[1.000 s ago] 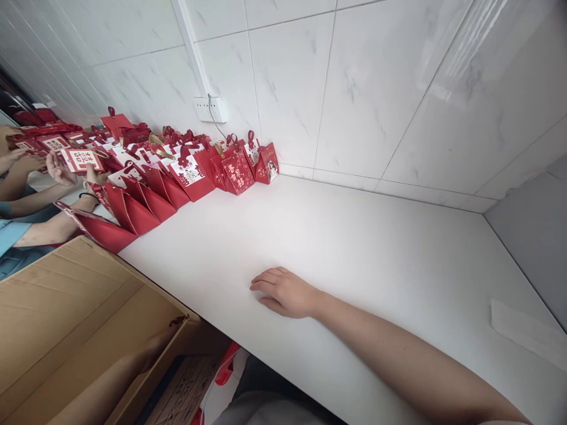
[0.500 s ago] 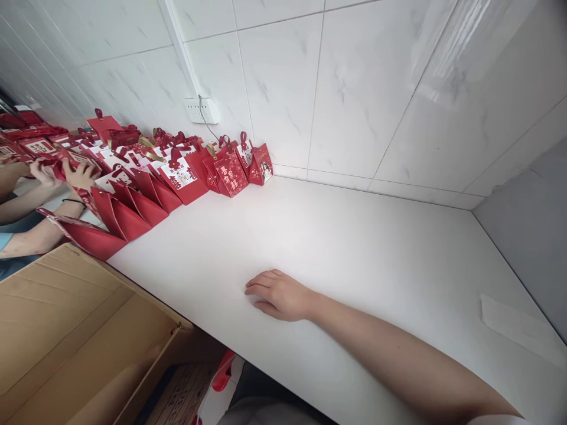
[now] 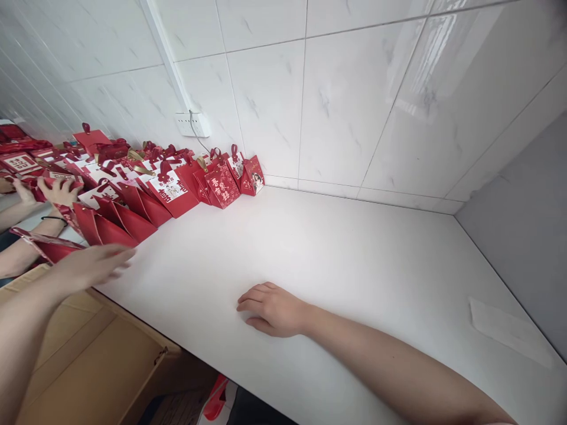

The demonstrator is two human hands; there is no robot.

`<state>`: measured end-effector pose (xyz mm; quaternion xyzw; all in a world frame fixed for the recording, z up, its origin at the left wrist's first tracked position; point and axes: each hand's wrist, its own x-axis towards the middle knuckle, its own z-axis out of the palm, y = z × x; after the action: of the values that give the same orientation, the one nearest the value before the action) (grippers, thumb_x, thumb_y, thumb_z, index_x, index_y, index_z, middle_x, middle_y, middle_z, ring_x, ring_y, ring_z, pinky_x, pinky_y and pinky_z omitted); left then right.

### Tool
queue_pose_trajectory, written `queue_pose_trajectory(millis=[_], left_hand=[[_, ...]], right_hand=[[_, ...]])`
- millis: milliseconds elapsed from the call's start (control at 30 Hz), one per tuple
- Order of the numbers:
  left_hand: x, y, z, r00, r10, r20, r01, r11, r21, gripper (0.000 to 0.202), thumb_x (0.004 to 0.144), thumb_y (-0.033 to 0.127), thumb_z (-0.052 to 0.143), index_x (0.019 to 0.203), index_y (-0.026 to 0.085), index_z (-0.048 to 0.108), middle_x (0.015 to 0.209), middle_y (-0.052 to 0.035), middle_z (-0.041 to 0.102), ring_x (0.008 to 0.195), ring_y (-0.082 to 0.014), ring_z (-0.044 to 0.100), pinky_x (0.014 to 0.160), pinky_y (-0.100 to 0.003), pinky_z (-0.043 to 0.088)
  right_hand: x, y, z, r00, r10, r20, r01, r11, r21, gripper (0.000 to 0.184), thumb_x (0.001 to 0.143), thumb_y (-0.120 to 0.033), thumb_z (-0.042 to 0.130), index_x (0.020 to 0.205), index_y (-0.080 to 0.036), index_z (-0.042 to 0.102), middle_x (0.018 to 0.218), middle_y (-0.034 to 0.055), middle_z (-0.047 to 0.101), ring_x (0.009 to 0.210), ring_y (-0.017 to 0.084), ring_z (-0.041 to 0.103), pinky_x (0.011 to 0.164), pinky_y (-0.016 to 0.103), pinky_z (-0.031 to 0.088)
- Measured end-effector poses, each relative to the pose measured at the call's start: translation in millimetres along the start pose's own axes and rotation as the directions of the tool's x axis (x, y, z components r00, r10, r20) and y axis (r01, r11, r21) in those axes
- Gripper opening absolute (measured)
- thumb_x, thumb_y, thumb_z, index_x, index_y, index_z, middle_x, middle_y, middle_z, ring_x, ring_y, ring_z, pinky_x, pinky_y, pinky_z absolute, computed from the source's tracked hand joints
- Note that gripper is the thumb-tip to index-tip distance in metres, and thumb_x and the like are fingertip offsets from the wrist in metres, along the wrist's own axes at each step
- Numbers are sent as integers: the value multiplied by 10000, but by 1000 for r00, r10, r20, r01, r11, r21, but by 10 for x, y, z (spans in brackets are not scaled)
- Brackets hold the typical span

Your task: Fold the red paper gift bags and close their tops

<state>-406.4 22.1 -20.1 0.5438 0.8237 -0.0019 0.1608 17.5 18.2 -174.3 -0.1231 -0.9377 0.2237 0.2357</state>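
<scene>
Your left hand (image 3: 95,265) is blurred, its fingers stretched out and grasping nothing that can be seen; it hangs over the table's near edge, and you cannot tell whether it touches the red boxes beside it. Your right hand (image 3: 275,310) rests on the tabletop, unclenched and released, fingers loosely curved and thumb apart.

Largest in front of you is the tiled wall (image 3: 266,106), white with grey veins, rising behind the white table (image 3: 336,254). Below your left forearm, at the table's near edge, stands a cardboard box (image 3: 95,366), partly hidden by that arm.

The red gift boxes (image 3: 133,198) crowd the table's left part, reaching back to the wall, many with ribbon loops on top; your right hand is well apart from them. Nearest your left wrist, one red box (image 3: 54,250) leans at the edge of the group.

Farther left, a co-worker's hand (image 3: 59,192) is among the boxes, with a dark band (image 3: 54,219) around the wrist. A translucent strip (image 3: 509,330) lies near the table's right end. On the wall is a white socket (image 3: 192,124).
</scene>
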Motion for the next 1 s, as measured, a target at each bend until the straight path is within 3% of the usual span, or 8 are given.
queue_pose_trajectory(millis=[33,100,167,333,467,633,800,1000], left_hand=[[105,264,38,997,75,36,-70,989,-127,739,888,713,294,1343,154,457,1269,-85,643,1030,-193,656,828,-283,525],[359,801,255,970,235,-55,-239,969,-69,721,859,643,469,1330,98,504,1391,-131,547,1251,-264,521,1045,-384,423],[658,1296,591,871,466,-158,-475,880,-23,668,818,481,605,1295,19,538,1426,-188,500,1358,-307,413,1175,-422,255],[1397,2301,1408,818,485,-310,-548,820,-162,620,824,317,639,1365,50,494,1498,-195,404,1415,-284,373,1197,-343,269],[1876,2870,1637,782,349,-517,-531,808,-257,845,840,345,649,1505,40,225,1585,-222,195,1490,-287,207,1237,-367,196],[2348,3246,1593,772,174,-612,-477,795,-376,1007,810,346,699,1514,-25,82,1575,-297,136,1507,-333,118,1244,-421,177],[2629,3340,1523,759,105,-643,-463,781,-419,1041,796,325,720,1521,-19,57,1588,-291,113,1507,-335,121,1247,-415,162],[2763,3342,1396,746,19,-666,-407,805,-432,895,783,379,721,1466,66,235,1486,-251,369,1449,-318,297,1224,-462,215]], right_hand=[[3,10,-3,1000,7,-1,-7,1000,6,308,962,-281,529,1243,-171,587,1288,82,630,1194,206,546,1044,357,405],[10,34,-11,999,32,-10,-32,999,14,312,959,-281,532,1249,-174,582,1296,83,625,1205,210,543,1045,364,404],[20,63,-18,998,62,-22,-62,998,16,313,955,-279,537,1248,-177,580,1305,83,619,1210,214,543,1044,373,403],[45,130,-37,964,234,-125,-238,971,-18,343,937,-265,537,1266,-170,553,1289,91,620,1188,241,546,1025,405,418],[62,201,-102,864,448,-230,-452,891,40,441,920,-257,527,1342,-136,480,1300,126,596,1213,262,524,1035,420,431],[84,318,-189,828,504,-246,-502,862,76,457,913,-257,521,1348,-132,467,1294,133,599,1210,264,523,1049,430,426],[88,369,-213,824,506,-257,-512,858,45,471,904,-247,513,1359,-141,459,1279,122,607,1200,269,514,1044,441,417],[104,360,-248,815,522,-253,-520,851,81,472,889,-255,535,1346,-151,480,1259,120,617,1186,270,522,1036,441,425]])
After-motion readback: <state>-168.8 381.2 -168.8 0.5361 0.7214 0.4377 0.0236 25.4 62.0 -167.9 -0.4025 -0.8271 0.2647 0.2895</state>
